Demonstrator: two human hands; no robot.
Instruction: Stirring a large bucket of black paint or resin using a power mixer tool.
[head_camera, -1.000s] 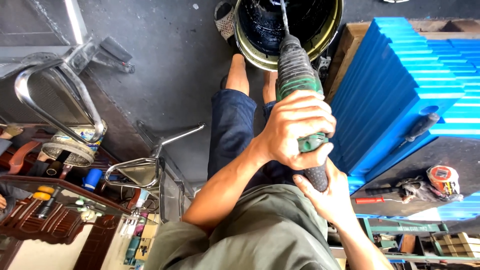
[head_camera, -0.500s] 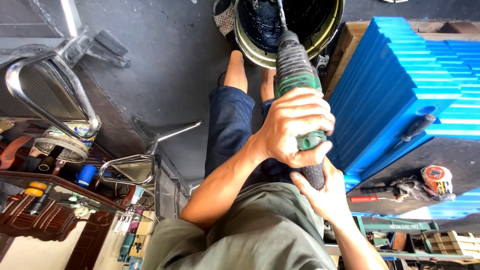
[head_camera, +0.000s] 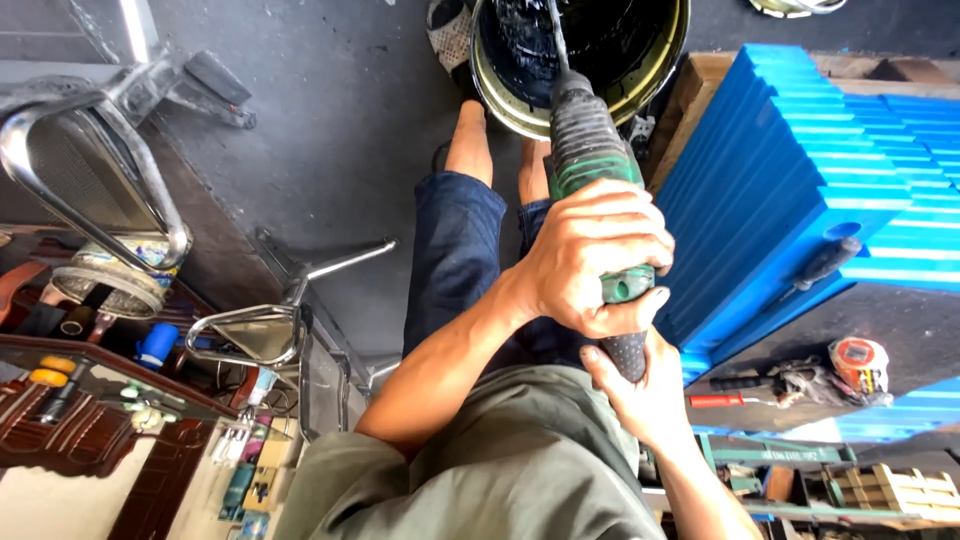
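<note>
While both hands are clamping a green power drill (head_camera: 590, 170), its mixing shaft is dipping into a bucket (head_camera: 500, 95) of black liquid at twelve o'clock.

Ribbed blue corrugated sheets (head_camera: 800, 190) are stacking up at two o'clock, their edge lying just beside the drill and crowding that side; bare dark concrete floor (head_camera: 330, 150) is leaving open room toward ten o'clock. A bent chrome tube frame (head_camera: 90, 190) is standing at nine o'clock, well apart. The round, yellow-rimmed bucket is sitting just beyond the person's bare feet. The left hand (head_camera: 595, 265) is wrapping closed around the drill's smooth green body; the right hand (head_camera: 645, 390) is gripping the black stippled handle beneath. A black-handled screwdriver (head_camera: 825, 265) is lying on the sheets at three o'clock.
</note>
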